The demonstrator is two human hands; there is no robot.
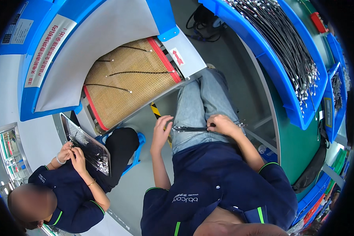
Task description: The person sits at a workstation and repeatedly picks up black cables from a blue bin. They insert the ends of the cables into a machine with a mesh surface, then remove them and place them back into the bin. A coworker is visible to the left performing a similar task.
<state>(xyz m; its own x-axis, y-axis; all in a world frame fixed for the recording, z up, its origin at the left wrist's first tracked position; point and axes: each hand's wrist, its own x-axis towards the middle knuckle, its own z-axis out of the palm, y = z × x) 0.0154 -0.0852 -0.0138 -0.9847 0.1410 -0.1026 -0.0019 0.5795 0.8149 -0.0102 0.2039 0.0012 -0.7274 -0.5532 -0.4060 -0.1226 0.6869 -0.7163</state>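
A thin bundle of short black cables (190, 129) with small connectors at its ends lies across my thighs. My right hand (222, 125) is closed around the bundle toward its right end, and a few connector ends stick out past it. At the bundle's left end is my left hand (161, 131), its fingers apart and slightly curved, holding nothing that I can see. Ahead, several single black cables (139, 73) with white ends lie spread on the tan mesh conveyor belt (145, 91), which comes out from under a white curtain.
A co-worker (72, 188) sits at the left, handling cables over a tray (106, 149). The blue-and-white machine (94, 47) stands ahead of me. To the right, a blue bin (299, 114) full of black cables rests on a green-topped table (291, 145); smaller blue bins (329, 114) stand beyond it.
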